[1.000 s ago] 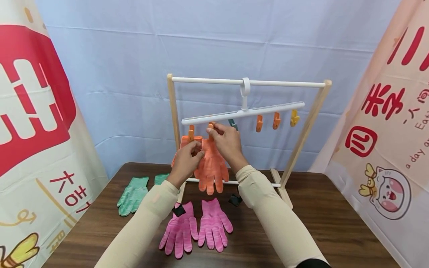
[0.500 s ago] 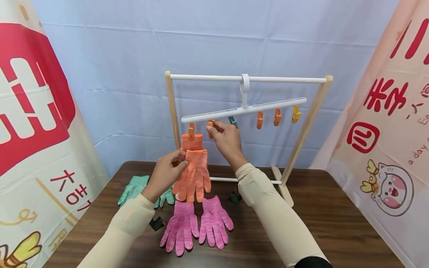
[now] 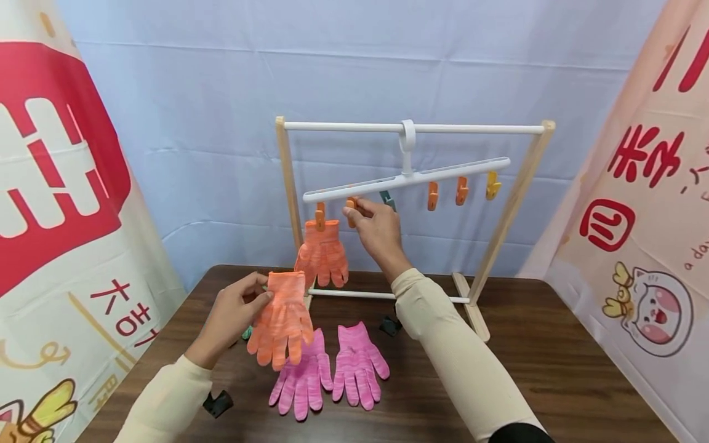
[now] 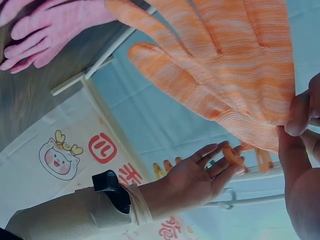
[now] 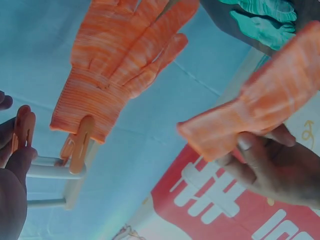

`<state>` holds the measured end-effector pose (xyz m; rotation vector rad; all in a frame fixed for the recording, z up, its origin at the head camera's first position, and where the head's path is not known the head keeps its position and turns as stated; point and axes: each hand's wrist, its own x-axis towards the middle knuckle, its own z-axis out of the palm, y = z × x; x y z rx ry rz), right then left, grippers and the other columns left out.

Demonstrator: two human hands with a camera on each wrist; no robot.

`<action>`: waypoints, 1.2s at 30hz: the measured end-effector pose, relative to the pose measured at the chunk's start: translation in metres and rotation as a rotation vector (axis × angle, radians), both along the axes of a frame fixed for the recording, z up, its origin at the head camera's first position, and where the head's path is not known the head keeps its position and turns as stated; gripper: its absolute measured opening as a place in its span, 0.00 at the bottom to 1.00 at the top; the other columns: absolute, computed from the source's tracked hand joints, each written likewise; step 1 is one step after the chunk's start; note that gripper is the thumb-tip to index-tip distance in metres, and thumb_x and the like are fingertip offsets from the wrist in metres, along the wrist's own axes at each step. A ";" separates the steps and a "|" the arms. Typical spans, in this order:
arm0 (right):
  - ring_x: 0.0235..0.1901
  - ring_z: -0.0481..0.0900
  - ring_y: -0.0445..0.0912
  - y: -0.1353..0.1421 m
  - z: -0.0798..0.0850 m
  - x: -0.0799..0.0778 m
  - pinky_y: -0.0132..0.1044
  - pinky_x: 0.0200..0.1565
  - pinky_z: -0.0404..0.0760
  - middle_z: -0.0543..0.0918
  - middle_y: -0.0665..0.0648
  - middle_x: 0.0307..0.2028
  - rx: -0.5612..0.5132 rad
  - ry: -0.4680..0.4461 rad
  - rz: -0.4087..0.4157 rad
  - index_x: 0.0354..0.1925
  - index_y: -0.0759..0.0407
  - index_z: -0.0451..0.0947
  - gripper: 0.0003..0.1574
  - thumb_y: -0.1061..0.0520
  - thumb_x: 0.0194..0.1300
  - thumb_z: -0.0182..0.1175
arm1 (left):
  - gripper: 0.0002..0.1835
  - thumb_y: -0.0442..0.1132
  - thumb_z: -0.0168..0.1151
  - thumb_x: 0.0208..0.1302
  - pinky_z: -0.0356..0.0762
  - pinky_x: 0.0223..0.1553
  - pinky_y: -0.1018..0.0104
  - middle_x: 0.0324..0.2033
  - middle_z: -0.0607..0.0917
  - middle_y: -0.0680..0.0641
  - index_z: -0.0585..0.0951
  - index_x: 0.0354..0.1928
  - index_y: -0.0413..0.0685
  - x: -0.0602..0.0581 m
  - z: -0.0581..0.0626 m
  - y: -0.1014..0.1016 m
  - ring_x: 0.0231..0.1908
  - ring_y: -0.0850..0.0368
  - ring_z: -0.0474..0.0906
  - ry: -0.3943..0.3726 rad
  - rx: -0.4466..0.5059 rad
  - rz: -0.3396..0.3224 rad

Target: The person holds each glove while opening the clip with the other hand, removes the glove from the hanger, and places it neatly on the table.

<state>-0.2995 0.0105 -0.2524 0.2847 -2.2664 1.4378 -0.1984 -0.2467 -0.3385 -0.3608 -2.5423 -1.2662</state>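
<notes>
My left hand [image 3: 229, 317] pinches the cuff of an orange knit glove [image 3: 281, 323], which dangles fingers down above the table. My right hand [image 3: 381, 232] pinches an orange clothespin [image 3: 351, 216] under the low left part of a tilted white hanger [image 3: 360, 187]; no glove is in that clothespin. Just left of it, a second orange glove [image 3: 323, 255] hangs by its cuff from another orange clothespin [image 3: 319, 216]. The right wrist view shows this hanging glove [image 5: 102, 75] and the held glove [image 5: 270, 97] apart from each other.
The hanger hooks over the white rod [image 3: 476, 128] of a wooden-ended rack. A green clothespin [image 3: 388, 200], orange ones [image 3: 432, 195] and a yellow one [image 3: 492, 186] are farther right. Two pink gloves [image 3: 359, 369] lie on the dark table [image 3: 471, 394]; green gloves [image 5: 265, 30] lie at the left.
The left hand has drawn one orange glove away from the pinched clothespin, down and to the left. The right hand has stayed at that clothespin. The other orange glove still hangs.
</notes>
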 end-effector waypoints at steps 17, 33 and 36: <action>0.34 0.80 0.38 0.001 0.001 -0.001 0.35 0.31 0.75 0.84 0.49 0.38 -0.001 0.008 -0.007 0.52 0.47 0.78 0.24 0.45 0.57 0.63 | 0.09 0.41 0.57 0.63 0.68 0.19 0.61 0.18 0.69 0.43 0.76 0.44 0.49 0.020 -0.030 -0.047 0.15 0.54 0.65 -0.293 0.033 0.089; 0.35 0.81 0.39 -0.001 0.001 0.000 0.35 0.32 0.76 0.84 0.50 0.39 0.011 -0.002 -0.003 0.53 0.48 0.78 0.26 0.44 0.56 0.64 | 0.08 0.37 0.54 0.63 0.69 0.19 0.59 0.25 0.74 0.44 0.76 0.43 0.46 0.006 -0.076 -0.062 0.16 0.55 0.63 -0.465 0.129 0.140; 0.37 0.81 0.40 -0.001 0.001 0.000 0.35 0.33 0.77 0.84 0.51 0.39 0.011 -0.001 0.000 0.53 0.48 0.77 0.26 0.44 0.56 0.64 | 0.07 0.37 0.55 0.62 0.70 0.21 0.59 0.24 0.73 0.44 0.77 0.42 0.47 0.003 -0.084 -0.063 0.17 0.55 0.64 -0.468 0.113 0.136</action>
